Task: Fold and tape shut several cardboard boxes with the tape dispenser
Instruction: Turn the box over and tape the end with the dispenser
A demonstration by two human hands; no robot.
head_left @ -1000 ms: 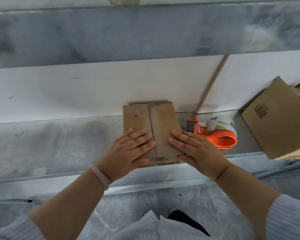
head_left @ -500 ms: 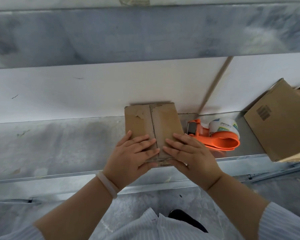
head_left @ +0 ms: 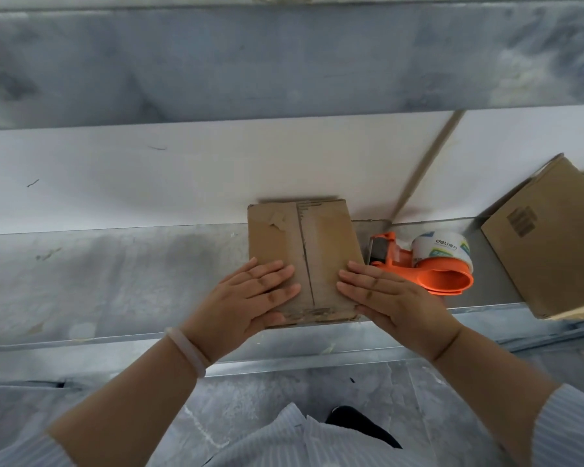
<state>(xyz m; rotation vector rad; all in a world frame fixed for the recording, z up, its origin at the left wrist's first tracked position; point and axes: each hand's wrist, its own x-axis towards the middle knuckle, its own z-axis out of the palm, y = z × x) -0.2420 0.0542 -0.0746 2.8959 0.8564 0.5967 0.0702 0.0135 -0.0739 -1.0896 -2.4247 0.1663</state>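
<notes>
A small brown cardboard box (head_left: 317, 241) stands on a grey metal shelf (head_left: 115, 281), its two top flaps folded shut with the seam running away from me. My left hand (head_left: 250, 294) presses flat on the left flap with straight fingers. On the right flap lies my right hand (head_left: 391, 298), also flat, its thumb against the box's near right corner. An orange tape dispenser (head_left: 429, 267) with a white roll lies on the shelf just right of the box, untouched.
A larger cardboard box (head_left: 550, 237) sits tilted at the shelf's right end. A white wall panel (head_left: 149, 176) rises right behind the shelf. The shelf's front edge runs below my wrists, with grey floor beneath.
My hands have spread apart a little on the flaps, uncovering the seam between them. The box and the dispenser have stayed where they were.
</notes>
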